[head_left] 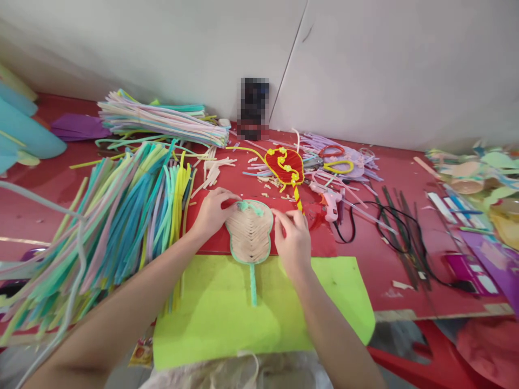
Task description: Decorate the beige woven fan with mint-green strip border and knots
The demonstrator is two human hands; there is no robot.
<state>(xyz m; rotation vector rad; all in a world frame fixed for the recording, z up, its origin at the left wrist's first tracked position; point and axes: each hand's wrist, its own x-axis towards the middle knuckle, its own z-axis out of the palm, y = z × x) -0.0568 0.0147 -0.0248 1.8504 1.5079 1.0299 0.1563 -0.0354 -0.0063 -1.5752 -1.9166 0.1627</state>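
A small fan [250, 237] made of beige pipe cleaners lies in front of me, with a mint-green border and a straight green handle. Light green fuzzy pieces sit on its top part. My left hand [214, 212] holds the fan's upper left edge between thumb and fingers. At the upper right edge, my right hand [294, 237] has its fingers curled and the tips closed on the rim. Just beyond lies a red fan [279, 166] with a yellow border, yellow flowers and a twisted red-and-yellow handle.
Pipe-cleaner bundles [133, 210] fill the left side, with another stack [162, 119] behind. A pink glue gun [330, 201], scissors [336, 165] and a black cable [399, 237] lie right. A lime-green sheet [211, 324] covers the front edge. A blurred dark object [254, 108] stands against the wall.
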